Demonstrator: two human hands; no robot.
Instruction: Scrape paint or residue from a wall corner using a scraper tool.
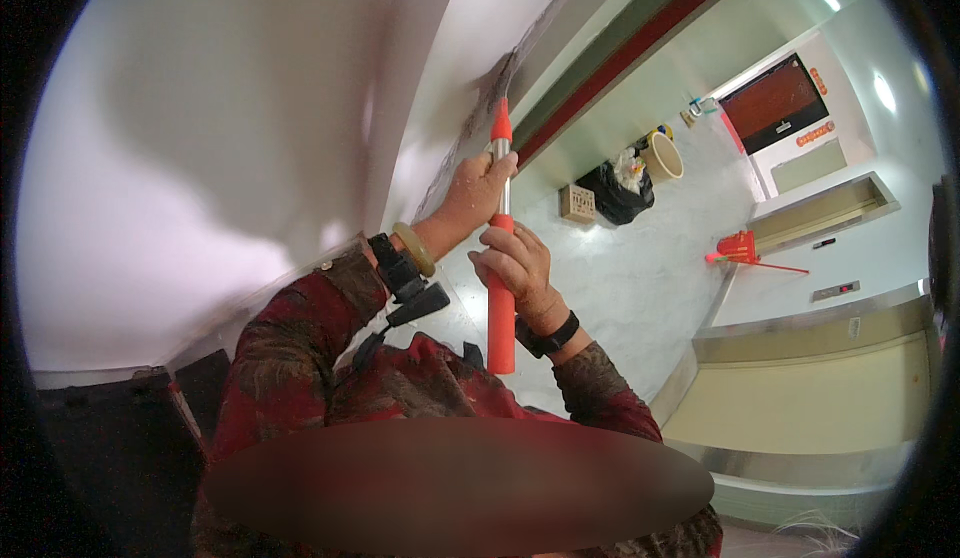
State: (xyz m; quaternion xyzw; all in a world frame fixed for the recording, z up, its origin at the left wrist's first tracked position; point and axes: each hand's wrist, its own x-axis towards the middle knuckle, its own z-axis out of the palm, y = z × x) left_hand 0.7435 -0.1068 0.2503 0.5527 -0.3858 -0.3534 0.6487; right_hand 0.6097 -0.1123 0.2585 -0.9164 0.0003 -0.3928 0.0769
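Note:
A telescopic pole (501,333) with an orange-red grip, a bare metal section and an orange-red tapered collar points up and away from me. My left hand (474,192) is closed around its metal section, just below the collar. Lower down, the fingers of my right hand (521,262) wrap the top of the orange-red grip. The collar end lies in front of a rough grey seam (476,112) beside a door or window frame (622,55). A thin dark piece runs on from the collar, but its shape is unclear. A bangle (414,249) and a black strap circle my left wrist.
A white wall (187,108) stands close on the left. Along the hallway lie a perforated block (577,204), a black rubbish bag (619,190) and a cream bucket (664,157). Farther right are a red dustpan (736,247) and elevator doors (802,393). A dark-red door (776,104) closes the far end.

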